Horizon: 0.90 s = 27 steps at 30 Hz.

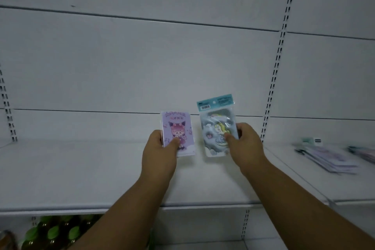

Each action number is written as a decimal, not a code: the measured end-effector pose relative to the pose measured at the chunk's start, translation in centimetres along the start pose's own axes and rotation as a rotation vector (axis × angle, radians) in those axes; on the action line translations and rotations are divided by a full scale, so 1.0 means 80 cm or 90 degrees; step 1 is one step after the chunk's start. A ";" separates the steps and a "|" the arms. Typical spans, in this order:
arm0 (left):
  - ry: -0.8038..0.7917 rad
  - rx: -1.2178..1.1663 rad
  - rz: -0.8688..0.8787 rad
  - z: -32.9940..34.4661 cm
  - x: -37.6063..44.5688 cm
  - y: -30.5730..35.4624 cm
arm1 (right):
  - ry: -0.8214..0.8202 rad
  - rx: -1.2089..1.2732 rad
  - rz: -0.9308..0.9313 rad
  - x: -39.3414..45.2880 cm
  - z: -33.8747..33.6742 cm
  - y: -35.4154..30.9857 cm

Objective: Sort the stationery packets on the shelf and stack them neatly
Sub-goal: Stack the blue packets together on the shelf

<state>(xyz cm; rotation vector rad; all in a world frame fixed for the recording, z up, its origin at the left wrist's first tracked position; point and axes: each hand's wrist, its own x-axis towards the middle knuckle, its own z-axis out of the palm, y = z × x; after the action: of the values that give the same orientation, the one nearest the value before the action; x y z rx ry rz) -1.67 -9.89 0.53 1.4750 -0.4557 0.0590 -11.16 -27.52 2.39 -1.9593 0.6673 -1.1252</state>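
My left hand holds a purple packet with a cartoon girl on it, upright above the white shelf. Beside it, my right hand grips a clear packet with a teal header card and a grey-blue cartoon inside, also upright. The two packets are side by side, a small gap between them. A blurred pile of stationery packets lies flat on the shelf at the right.
The shelf's back panel is white, with slotted uprights at the right and at the far left. More packets lie at the right edge. Green-capped bottles stand on the lower shelf at the bottom left.
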 end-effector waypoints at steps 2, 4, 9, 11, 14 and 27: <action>-0.018 -0.027 -0.020 0.025 -0.006 0.003 | 0.025 0.048 0.011 0.006 -0.032 0.000; -0.039 -0.035 -0.024 0.056 -0.016 0.009 | 0.035 0.067 0.003 0.011 -0.068 0.000; -0.135 -0.008 -0.020 0.159 -0.054 0.026 | 0.077 0.085 -0.009 0.019 -0.175 0.017; -0.179 0.010 -0.025 0.208 -0.073 0.031 | 0.095 0.088 -0.010 0.023 -0.225 0.030; -0.232 0.036 -0.029 0.287 -0.099 0.039 | 0.110 0.076 -0.023 0.035 -0.305 0.054; -0.239 0.095 -0.083 0.517 -0.119 0.073 | 0.092 0.089 0.015 0.111 -0.500 0.174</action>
<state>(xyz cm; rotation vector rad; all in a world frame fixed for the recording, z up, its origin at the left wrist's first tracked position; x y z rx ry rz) -22.94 -46.94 3.98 1.6652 -0.6675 -0.2984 -42.96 -56.33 7.96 -1.7606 0.6673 -1.2727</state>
